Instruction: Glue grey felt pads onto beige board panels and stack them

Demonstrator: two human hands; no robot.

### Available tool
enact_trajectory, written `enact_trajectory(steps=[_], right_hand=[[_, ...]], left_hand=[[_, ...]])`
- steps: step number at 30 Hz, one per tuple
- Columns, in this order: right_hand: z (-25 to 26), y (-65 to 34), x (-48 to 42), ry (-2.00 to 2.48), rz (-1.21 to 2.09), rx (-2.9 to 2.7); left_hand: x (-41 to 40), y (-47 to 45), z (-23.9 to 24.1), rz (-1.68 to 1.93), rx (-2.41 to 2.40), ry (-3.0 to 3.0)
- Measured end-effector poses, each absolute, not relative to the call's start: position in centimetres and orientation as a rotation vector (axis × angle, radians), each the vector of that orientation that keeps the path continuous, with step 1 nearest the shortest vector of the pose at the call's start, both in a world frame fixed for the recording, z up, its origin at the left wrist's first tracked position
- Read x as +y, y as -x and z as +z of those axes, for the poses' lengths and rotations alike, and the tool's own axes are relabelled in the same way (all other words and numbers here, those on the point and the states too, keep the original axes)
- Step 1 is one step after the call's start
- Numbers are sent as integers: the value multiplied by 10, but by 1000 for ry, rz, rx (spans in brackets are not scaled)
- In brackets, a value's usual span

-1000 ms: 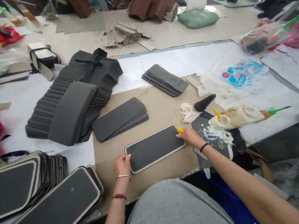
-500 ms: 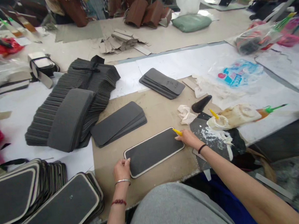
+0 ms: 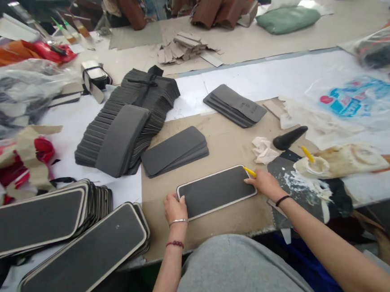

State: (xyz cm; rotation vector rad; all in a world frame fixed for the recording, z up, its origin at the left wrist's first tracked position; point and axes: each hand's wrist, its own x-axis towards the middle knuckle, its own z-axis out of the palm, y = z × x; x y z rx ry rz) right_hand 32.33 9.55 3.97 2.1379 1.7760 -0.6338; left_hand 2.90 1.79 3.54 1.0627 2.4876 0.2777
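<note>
Closest to me, the person's left hand (image 3: 174, 208) lies with its fingers loosely spread on the near-left end of a dark panel (image 3: 217, 191), pinning it down rather than gripping it. The right hand (image 3: 264, 183) is closed around a yellow stick (image 3: 249, 172), whose tip touches the panel's far-right corner. The panel lies flat on a brown board (image 3: 228, 143) in front of the person, and a pale border runs all round it.

To the left, near the edge of the tabletop (image 3: 308, 38), two piles of bordered panels (image 3: 82, 258) look finished. They make up a fair share of the work, I'd say.

Just right of the right hand is a glue-smeared sheet (image 3: 292, 181) with a glue pot (image 3: 309, 166) on it, a second yellow stick standing in the pot. A crumpled tissue (image 3: 263, 149) and a black cone (image 3: 289, 137) lie near.

Behind the panel is a short stack of plain grey pieces (image 3: 174, 150) with no border. Beyond that are a big fanned heap (image 3: 129, 124) and a smaller stack (image 3: 234, 104) of the same. By the look of those, a good deal is left.

Farthest off are cardboard scraps (image 3: 183, 48) and brown pieces (image 3: 217, 4).
</note>
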Motion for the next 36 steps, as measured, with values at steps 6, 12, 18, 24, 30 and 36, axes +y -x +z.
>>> enact_trajectory(steps=[6, 12, 18, 24, 30, 36], right_hand=[[44, -313, 90, -2221, -627, 1730], [42, -320, 93, -2204, -692, 1722], [43, -321, 93, -2191, -715, 1742], [47, -314, 84, -2293, -621, 1792], [53, -305, 82, -2255, -613, 1790], [55, -296, 82, -2229, -578, 1754]], left_hand=[[25, -28, 37, 249, 2448, -978], [28, -21, 35, 232, 2417, -911], [24, -26, 37, 233, 2392, -924], [18, -34, 42, 248, 2417, -995], [10, -30, 43, 307, 2419, -1006], [1, -24, 38, 374, 2412, -1007]])
